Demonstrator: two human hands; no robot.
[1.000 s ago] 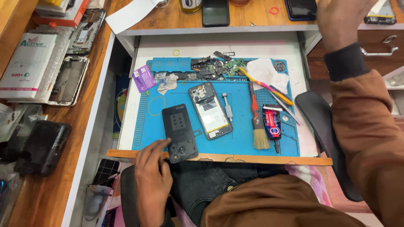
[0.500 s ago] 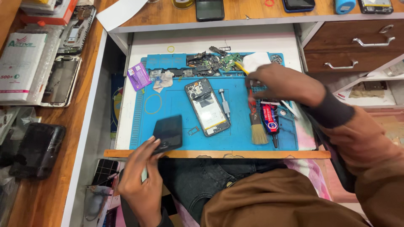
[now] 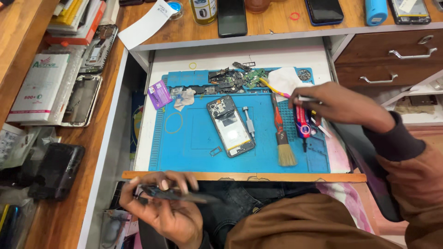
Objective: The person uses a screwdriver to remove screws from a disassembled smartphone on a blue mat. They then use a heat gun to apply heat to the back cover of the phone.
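A dark phone panel (image 3: pixel 177 193) is pinched edge-on in the left hand (image 3: pixel 161 205), below the blue mat (image 3: pixel 198 143). A thin tool (image 3: pixel 307 98) is gripped by the right hand (image 3: pixel 341 106) beside the brush (image 3: pixel 282 133).

A phone repair workbench: an opened phone (image 3: pixel 230 125) lies mid-mat on a blue work mat (image 3: pixel 194 143), circuit boards (image 3: pixel 233 78) along its far edge, a brush (image 3: pixel 282 133) right.
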